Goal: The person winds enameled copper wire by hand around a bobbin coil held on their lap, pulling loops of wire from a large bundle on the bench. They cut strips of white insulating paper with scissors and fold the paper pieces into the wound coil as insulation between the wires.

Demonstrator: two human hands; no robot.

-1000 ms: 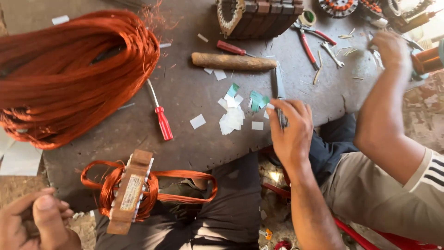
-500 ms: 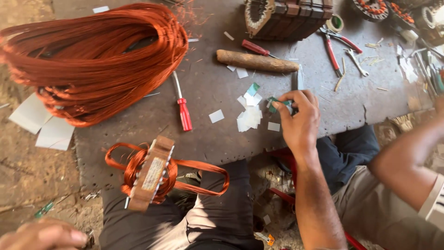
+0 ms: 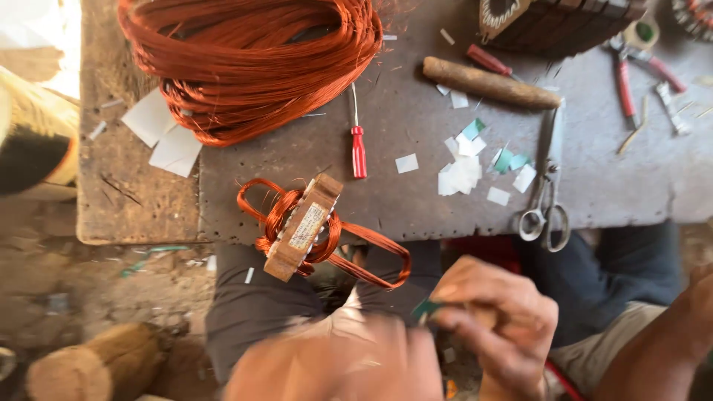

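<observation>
A: Centrally, low in the view, both hands meet over the lap. What sits between them?

B: A small teal slip [image 3: 426, 308], pinched by the fingers [image 3: 475, 323] of the right hand [image 3: 497, 327]. The left hand [image 3: 334, 364] is blurred beside it; whether its fingers are clenched or loose, I cannot tell.

A: And just above?

B: A wooden former wound with copper wire [image 3: 304, 226], its loops hanging over the edge of the desk [image 3: 416, 200] toward the knees. It is wound but not tied or fitted anywhere.

A: Further out?

B: Scissors [image 3: 546, 200] lie just beside a scatter of cut paper pieces [image 3: 464, 171], white and teal, so some cutting is done. A red screwdriver [image 3: 359, 145] lies left of them, a wooden handle [image 3: 490, 83] beyond, red-handled pliers [image 3: 631, 74] at far right.

A: The big mass?

B: A loose copper wire hank [image 3: 252, 56], with a stator core [image 3: 557, 22] at the top edge, slots not clearly shown. A co-worker's forearm [image 3: 668, 349] enters lower right.
</observation>
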